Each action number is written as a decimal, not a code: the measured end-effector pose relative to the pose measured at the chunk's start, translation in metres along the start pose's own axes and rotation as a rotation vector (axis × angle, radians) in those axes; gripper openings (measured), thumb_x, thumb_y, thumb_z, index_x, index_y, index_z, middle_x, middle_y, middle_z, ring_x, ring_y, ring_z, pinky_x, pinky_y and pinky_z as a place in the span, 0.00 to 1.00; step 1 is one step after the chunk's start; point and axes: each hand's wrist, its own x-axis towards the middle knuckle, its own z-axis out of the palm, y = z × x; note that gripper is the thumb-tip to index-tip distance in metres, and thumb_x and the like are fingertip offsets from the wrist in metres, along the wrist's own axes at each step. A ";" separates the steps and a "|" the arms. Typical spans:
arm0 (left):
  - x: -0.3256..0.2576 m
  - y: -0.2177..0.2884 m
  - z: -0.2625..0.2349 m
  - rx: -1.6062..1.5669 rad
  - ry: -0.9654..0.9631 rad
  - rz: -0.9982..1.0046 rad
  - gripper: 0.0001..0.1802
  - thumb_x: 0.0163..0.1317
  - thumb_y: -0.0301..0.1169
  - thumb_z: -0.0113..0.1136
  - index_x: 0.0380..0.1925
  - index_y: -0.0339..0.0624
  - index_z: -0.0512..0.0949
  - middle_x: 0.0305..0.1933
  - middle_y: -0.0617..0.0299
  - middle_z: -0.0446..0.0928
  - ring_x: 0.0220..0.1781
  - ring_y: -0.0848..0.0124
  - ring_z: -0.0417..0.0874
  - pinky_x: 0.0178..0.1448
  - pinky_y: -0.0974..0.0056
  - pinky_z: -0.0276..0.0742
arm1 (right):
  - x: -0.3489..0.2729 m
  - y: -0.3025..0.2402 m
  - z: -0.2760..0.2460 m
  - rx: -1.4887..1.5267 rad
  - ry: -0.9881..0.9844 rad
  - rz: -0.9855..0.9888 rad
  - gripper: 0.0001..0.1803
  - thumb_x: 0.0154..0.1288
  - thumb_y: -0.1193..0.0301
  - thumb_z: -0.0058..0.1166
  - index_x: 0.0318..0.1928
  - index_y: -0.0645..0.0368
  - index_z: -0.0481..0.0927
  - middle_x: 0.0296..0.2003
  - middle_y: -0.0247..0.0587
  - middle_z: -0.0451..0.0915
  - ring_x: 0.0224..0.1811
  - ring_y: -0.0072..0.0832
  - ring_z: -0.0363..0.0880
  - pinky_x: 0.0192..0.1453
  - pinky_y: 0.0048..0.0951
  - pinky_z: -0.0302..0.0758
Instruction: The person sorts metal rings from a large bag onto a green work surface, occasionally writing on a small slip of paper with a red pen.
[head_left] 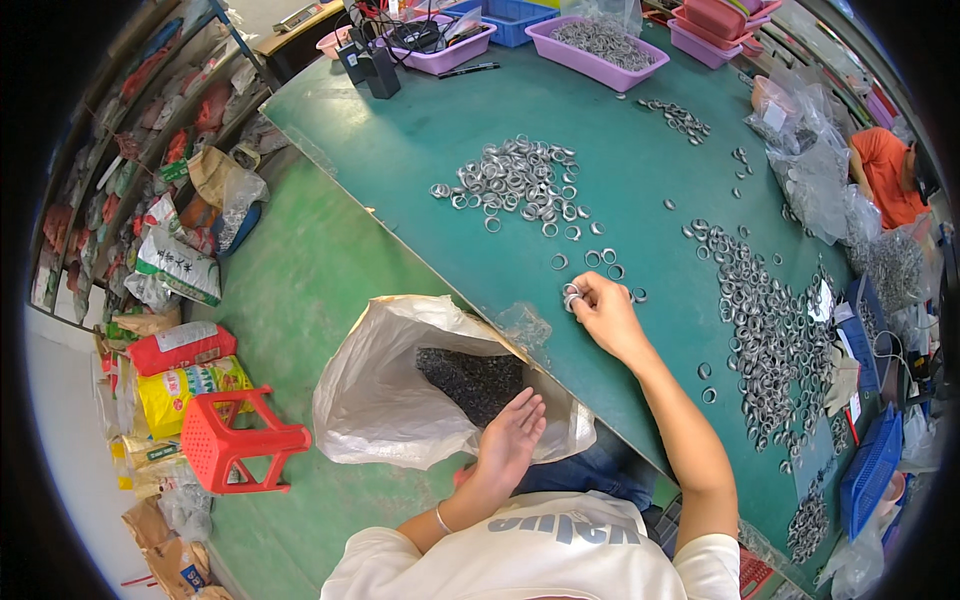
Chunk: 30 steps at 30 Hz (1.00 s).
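On the green table (400, 150), my right hand (612, 322) pinches silver metal rings (571, 294) between thumb and fingertips near the table's edge. A few loose rings (593, 259) lie just beyond it, with a larger heap of rings (520, 178) farther off. My left hand (510, 438) is open, fingers stretched out, palm turned toward the table. It hovers over the near rim of a whitish woven sack (375, 385) below the table edge. Inside the sack is a dark mass of small pieces (470, 380).
Another wide spread of rings (765, 335) covers the table's right. Purple trays (600, 55) stand at the back, one full of small metal parts. A red plastic stool (215, 440) is on the floor at left. A person in orange (885, 180) is at the far right.
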 end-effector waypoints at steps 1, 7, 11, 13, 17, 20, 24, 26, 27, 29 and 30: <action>0.000 0.000 0.002 0.017 -0.004 -0.010 0.27 0.62 0.23 0.50 0.63 0.34 0.65 0.57 0.55 0.71 0.57 0.65 0.73 0.62 0.63 0.71 | 0.000 0.007 -0.001 0.075 0.025 -0.008 0.07 0.58 0.81 0.51 0.38 0.68 0.78 0.24 0.42 0.80 0.22 0.22 0.76 0.29 0.27 0.73; -0.001 0.001 0.003 0.038 0.010 -0.022 0.26 0.62 0.22 0.50 0.62 0.35 0.66 0.56 0.56 0.72 0.57 0.66 0.73 0.61 0.63 0.71 | -0.011 0.006 -0.014 -0.087 0.111 -0.051 0.10 0.58 0.84 0.49 0.42 0.68 0.77 0.25 0.43 0.80 0.25 0.24 0.79 0.32 0.29 0.75; -0.002 0.001 0.005 0.035 -0.013 -0.026 0.26 0.61 0.22 0.50 0.62 0.35 0.66 0.55 0.57 0.73 0.56 0.66 0.74 0.61 0.64 0.71 | -0.016 0.003 -0.019 -0.126 0.175 -0.027 0.07 0.59 0.83 0.51 0.39 0.67 0.76 0.27 0.42 0.81 0.25 0.23 0.80 0.30 0.28 0.76; -0.001 0.001 0.002 0.034 -0.041 -0.019 0.25 0.62 0.23 0.50 0.61 0.36 0.66 0.53 0.57 0.74 0.54 0.66 0.74 0.60 0.64 0.71 | -0.028 -0.009 -0.014 0.014 0.112 0.035 0.06 0.60 0.83 0.50 0.38 0.66 0.75 0.27 0.39 0.80 0.24 0.21 0.79 0.27 0.25 0.74; -0.006 0.004 0.015 0.019 -0.104 -0.014 0.23 0.63 0.26 0.51 0.60 0.37 0.67 0.52 0.57 0.74 0.54 0.66 0.75 0.59 0.64 0.72 | -0.062 -0.024 0.015 0.226 -0.106 0.044 0.06 0.61 0.83 0.49 0.39 0.63 0.76 0.27 0.32 0.79 0.26 0.17 0.78 0.25 0.21 0.75; -0.006 0.005 0.031 -0.058 -0.147 0.019 0.21 0.66 0.29 0.51 0.58 0.36 0.68 0.52 0.55 0.75 0.55 0.64 0.75 0.60 0.62 0.72 | -0.080 -0.037 0.029 0.045 -0.266 -0.144 0.10 0.55 0.81 0.56 0.39 0.65 0.78 0.35 0.46 0.77 0.31 0.29 0.80 0.38 0.32 0.77; 0.005 0.018 0.001 -0.236 0.087 0.082 0.16 0.64 0.26 0.53 0.49 0.28 0.66 0.49 0.49 0.70 0.55 0.57 0.73 0.64 0.52 0.72 | -0.066 -0.037 0.016 0.104 -0.255 -0.141 0.15 0.54 0.80 0.57 0.45 0.64 0.76 0.43 0.48 0.74 0.35 0.36 0.80 0.43 0.36 0.76; -0.001 0.033 -0.009 -0.219 0.328 0.063 0.13 0.63 0.23 0.51 0.45 0.27 0.65 0.47 0.47 0.69 0.54 0.54 0.73 0.63 0.51 0.73 | -0.052 -0.031 -0.004 -0.031 -0.038 -0.132 0.17 0.54 0.79 0.58 0.46 0.63 0.75 0.44 0.49 0.74 0.43 0.40 0.77 0.49 0.38 0.74; -0.007 0.041 -0.004 -0.226 0.324 0.067 0.13 0.63 0.23 0.51 0.45 0.27 0.65 0.47 0.47 0.69 0.54 0.54 0.73 0.63 0.51 0.73 | -0.046 -0.019 -0.014 -0.161 0.081 -0.197 0.17 0.55 0.79 0.58 0.48 0.62 0.75 0.46 0.48 0.74 0.46 0.39 0.75 0.51 0.36 0.73; -0.022 0.055 0.015 -0.092 0.359 0.052 0.17 0.63 0.22 0.48 0.51 0.27 0.66 0.54 0.45 0.69 0.59 0.53 0.71 0.66 0.50 0.69 | -0.036 -0.001 -0.035 -0.274 0.227 -0.179 0.19 0.56 0.77 0.59 0.50 0.60 0.74 0.50 0.49 0.72 0.53 0.44 0.68 0.59 0.37 0.68; -0.022 0.065 0.019 -0.103 0.358 0.061 0.17 0.63 0.22 0.48 0.51 0.27 0.66 0.54 0.45 0.69 0.59 0.53 0.71 0.66 0.50 0.69 | -0.029 0.008 -0.040 -0.311 0.257 -0.146 0.21 0.56 0.76 0.60 0.52 0.60 0.73 0.52 0.50 0.71 0.55 0.46 0.68 0.61 0.38 0.67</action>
